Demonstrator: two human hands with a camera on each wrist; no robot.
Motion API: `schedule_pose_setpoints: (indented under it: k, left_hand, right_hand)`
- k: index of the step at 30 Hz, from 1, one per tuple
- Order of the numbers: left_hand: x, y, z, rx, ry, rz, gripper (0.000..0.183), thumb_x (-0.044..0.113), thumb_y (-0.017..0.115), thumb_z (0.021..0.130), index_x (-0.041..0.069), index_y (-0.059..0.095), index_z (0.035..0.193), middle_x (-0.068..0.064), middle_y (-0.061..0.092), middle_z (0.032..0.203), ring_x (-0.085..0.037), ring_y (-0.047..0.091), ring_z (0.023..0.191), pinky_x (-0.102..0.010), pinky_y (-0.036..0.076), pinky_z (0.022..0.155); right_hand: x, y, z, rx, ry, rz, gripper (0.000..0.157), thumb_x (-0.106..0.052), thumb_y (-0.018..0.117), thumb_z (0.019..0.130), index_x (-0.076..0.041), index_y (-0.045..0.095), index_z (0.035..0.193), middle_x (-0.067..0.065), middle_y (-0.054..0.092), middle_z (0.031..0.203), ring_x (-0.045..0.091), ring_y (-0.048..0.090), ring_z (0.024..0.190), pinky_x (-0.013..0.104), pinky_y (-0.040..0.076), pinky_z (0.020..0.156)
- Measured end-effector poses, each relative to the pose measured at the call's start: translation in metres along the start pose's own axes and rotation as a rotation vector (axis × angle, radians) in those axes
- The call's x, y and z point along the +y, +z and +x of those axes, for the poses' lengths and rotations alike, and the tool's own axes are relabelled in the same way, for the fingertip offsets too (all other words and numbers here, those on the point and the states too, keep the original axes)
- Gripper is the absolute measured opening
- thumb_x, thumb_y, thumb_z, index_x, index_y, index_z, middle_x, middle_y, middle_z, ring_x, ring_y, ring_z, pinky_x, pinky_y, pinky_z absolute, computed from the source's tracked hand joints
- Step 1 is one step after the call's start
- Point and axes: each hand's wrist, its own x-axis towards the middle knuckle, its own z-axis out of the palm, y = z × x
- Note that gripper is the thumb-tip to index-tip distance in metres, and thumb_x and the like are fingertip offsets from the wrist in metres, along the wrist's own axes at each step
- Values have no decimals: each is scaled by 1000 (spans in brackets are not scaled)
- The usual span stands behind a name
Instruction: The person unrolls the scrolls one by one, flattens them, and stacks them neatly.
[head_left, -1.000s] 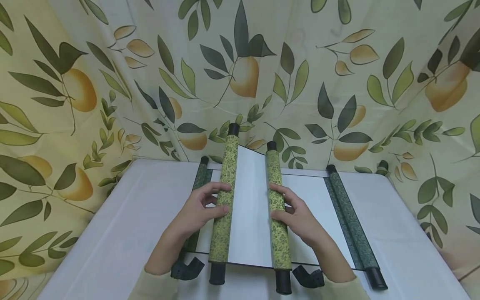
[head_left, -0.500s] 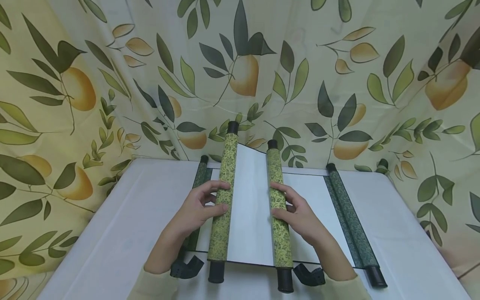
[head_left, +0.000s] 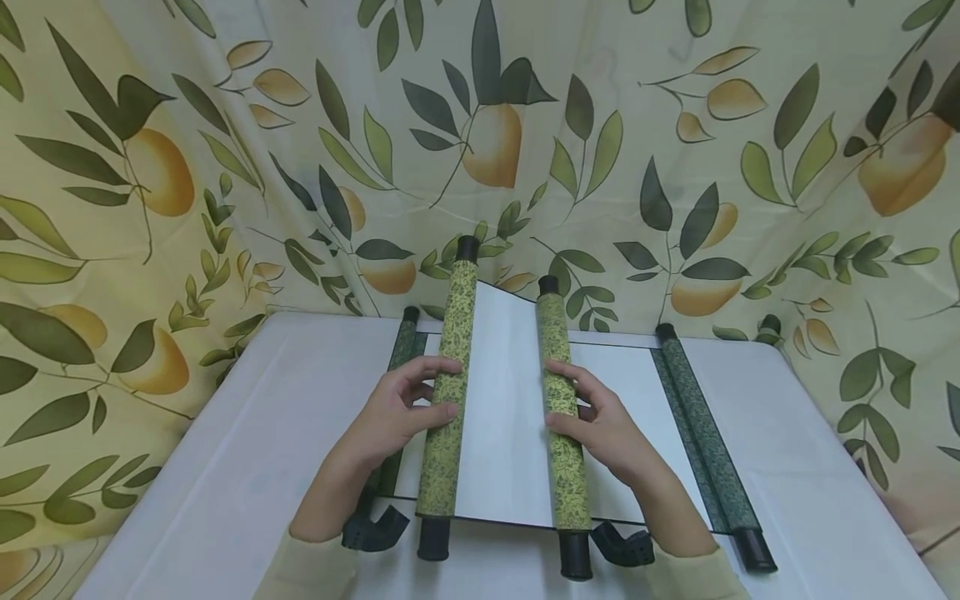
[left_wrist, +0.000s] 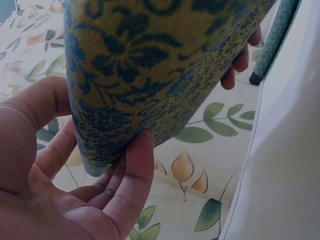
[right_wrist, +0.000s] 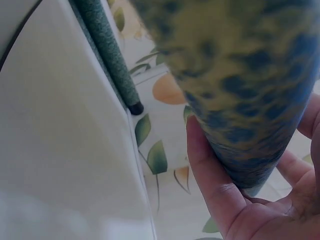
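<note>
Between my hands is a partly unrolled scroll with yellow, dark-patterned rolls and black end knobs; its blank white sheet (head_left: 504,408) spans between them. My left hand (head_left: 397,408) grips the left roll (head_left: 448,383), thumb and fingers around its middle. With my right hand (head_left: 603,421) I hold the right roll (head_left: 562,392) the same way. In the left wrist view, fingers curl under the patterned roll (left_wrist: 135,65); the right wrist view shows the other roll (right_wrist: 245,75) in the grasp. This scroll is raised and tilted, its far end higher, and overlaps a dark green scroll (head_left: 708,433) below.
The green scroll lies open on the white-covered table (head_left: 217,450), white sheet (head_left: 622,383) up, its left roll (head_left: 401,342) partly hidden by my left arm. Black curved pieces (head_left: 375,529) show beside each wrist. A leaf-and-fruit patterned curtain (head_left: 300,167) hangs behind the table.
The right roll has shifted slightly right with my right hand, so the white sheet between the rolls shows a little wider. My left hand keeps nearly the same place.
</note>
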Motion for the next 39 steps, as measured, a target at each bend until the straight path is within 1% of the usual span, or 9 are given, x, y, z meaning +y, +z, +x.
schedule_pose_setpoints:
  k: [3, 9, 15, 19, 23, 30, 33, 36, 39]
  left_hand:
    - [1, 0, 0, 2, 6, 0, 45, 5, 71, 89, 10, 60, 132, -7, 58, 135, -24, 49, 125, -36, 44, 98]
    - [1, -1, 1, 0, 12, -1, 44, 5, 71, 89, 10, 60, 131, -7, 58, 135, -25, 49, 125, -37, 43, 98]
    - [0, -2, 0, 3, 6, -4, 44, 6, 72, 89, 12, 60, 131, -5, 58, 135, -24, 49, 126, -37, 43, 98]
    - [1, -3, -1, 7, 0, -2, 45, 6, 72, 89, 13, 60, 131, -4, 58, 135, -24, 49, 125, -36, 43, 97]
    - [2, -3, -1, 8, -6, -2, 44, 7, 72, 89, 13, 60, 131, -4, 58, 135, -24, 49, 124, -37, 43, 97]
    - [4, -4, -2, 12, -13, -9, 45, 6, 72, 89, 13, 60, 131, -5, 58, 135, -25, 50, 121, -41, 44, 96]
    - [5, -4, -3, 16, -10, -8, 44, 6, 72, 89, 12, 60, 131, -5, 58, 135, -25, 50, 121, -41, 44, 96]
    - [6, -4, -3, 18, -6, -4, 45, 7, 72, 88, 12, 61, 131, -5, 59, 134, -25, 49, 121, -40, 44, 96]
    - [6, -4, -3, 20, 0, 0, 44, 7, 73, 88, 12, 61, 131, -5, 59, 134, -25, 50, 122, -40, 44, 96]
  right_hand:
    - [-1, -1, 0, 7, -4, -14, 69, -4, 67, 91, -18, 39, 152, 22, 26, 156, 31, 60, 101, 38, 55, 77]
    - [-1, -2, 0, 3, 0, -18, 68, -7, 68, 92, -20, 39, 152, 20, 23, 159, 33, 60, 106, 38, 55, 79]
    - [-1, -3, 0, 4, 18, 7, 69, -4, 66, 92, -20, 38, 153, 22, 34, 150, 34, 60, 105, 39, 56, 79]
    - [-1, -3, 0, -4, 13, 2, 68, -6, 67, 92, -21, 38, 152, 21, 32, 153, 34, 60, 108, 38, 56, 80]
    - [-2, -3, 0, -1, 17, 8, 68, -4, 66, 92, -20, 38, 152, 22, 35, 150, 34, 60, 107, 39, 56, 79]
    - [-2, -4, 0, 3, 18, 3, 69, -3, 65, 92, -18, 38, 153, 23, 35, 150, 35, 60, 108, 40, 56, 80]
    - [0, -5, 0, 5, 9, -15, 67, -5, 65, 92, -19, 39, 152, 20, 31, 154, 40, 59, 115, 40, 55, 83]
    - [2, -6, -1, 13, -6, -39, 66, -5, 65, 92, -19, 39, 152, 15, 24, 161, 46, 51, 126, 41, 52, 88]
    - [2, -6, -1, 10, -12, -35, 66, -5, 64, 93, -18, 39, 152, 13, 20, 163, 46, 48, 130, 41, 50, 91]
